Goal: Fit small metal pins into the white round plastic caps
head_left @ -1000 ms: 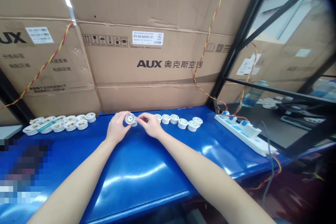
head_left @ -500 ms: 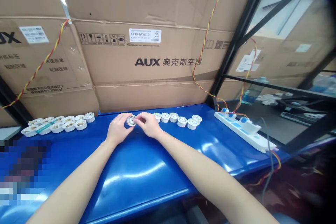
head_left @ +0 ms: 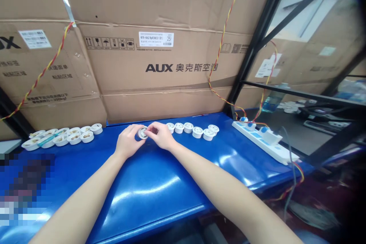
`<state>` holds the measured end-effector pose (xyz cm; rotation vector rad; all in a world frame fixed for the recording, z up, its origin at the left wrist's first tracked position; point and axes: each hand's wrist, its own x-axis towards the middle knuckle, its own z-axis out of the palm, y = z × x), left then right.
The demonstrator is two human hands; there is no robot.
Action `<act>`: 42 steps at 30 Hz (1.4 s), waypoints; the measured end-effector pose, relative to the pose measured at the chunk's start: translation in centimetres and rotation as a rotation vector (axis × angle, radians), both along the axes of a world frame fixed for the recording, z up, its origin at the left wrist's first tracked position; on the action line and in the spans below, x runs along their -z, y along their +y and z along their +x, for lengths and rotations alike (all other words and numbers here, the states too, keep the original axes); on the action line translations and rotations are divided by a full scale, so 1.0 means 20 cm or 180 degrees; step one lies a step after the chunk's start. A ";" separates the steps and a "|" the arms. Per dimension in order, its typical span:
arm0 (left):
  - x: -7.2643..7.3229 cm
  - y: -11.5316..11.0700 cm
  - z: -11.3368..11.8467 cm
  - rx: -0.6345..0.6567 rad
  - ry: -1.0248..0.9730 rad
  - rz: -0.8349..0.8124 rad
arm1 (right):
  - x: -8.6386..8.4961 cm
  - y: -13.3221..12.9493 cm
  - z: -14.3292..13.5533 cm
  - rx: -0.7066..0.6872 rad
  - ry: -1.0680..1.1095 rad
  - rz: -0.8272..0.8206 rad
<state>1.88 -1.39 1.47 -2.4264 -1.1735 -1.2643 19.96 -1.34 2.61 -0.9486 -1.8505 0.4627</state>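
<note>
My left hand (head_left: 128,140) is closed round a small round white housing (head_left: 142,132), holding it tilted above the blue table with its open face turned towards me. Inside the face some grey detail shows, too fine to make out. Thumb and fingertips of my right hand (head_left: 160,135) are pinched together at the right side of that face. Whatever lies between them, if anything, is hidden. Just right of my hands stand several similar white round housings (head_left: 198,132). Far left, two rows of white round housings (head_left: 74,138) have brassy bits inside.
A light teal tool (head_left: 47,141) lies across the left housings. On the right is a white power strip (head_left: 264,142) with plugs and cables. Cardboard boxes (head_left: 171,106) stand behind the blue table (head_left: 154,194). A black shelf frame (head_left: 251,51) rises at the right.
My right fingertips have shifted very slightly on the housing's face. Otherwise both hands keep their places, and the whole view has moved a little.
</note>
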 end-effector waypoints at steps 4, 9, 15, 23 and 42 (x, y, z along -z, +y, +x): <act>0.00 0.00 0.00 0.0079 0.0051 -0.0042 | 0.00 0.00 0.00 -0.0178 0.0150 -0.0299; 0.00 0.00 0.00 0.0102 0.0034 -0.0093 | -0.01 -0.02 0.00 -0.0195 0.0099 -0.0354; -0.01 -0.01 0.01 0.0090 -0.0016 -0.0182 | -0.02 -0.04 0.00 -0.0097 -0.0060 -0.0064; -0.01 -0.01 0.01 0.0110 0.0040 -0.0430 | -0.04 -0.05 0.00 0.0037 -0.0550 0.0123; 0.09 0.08 -0.03 -0.0069 0.0224 -0.1017 | -0.04 -0.03 0.03 0.0875 -0.1381 0.0367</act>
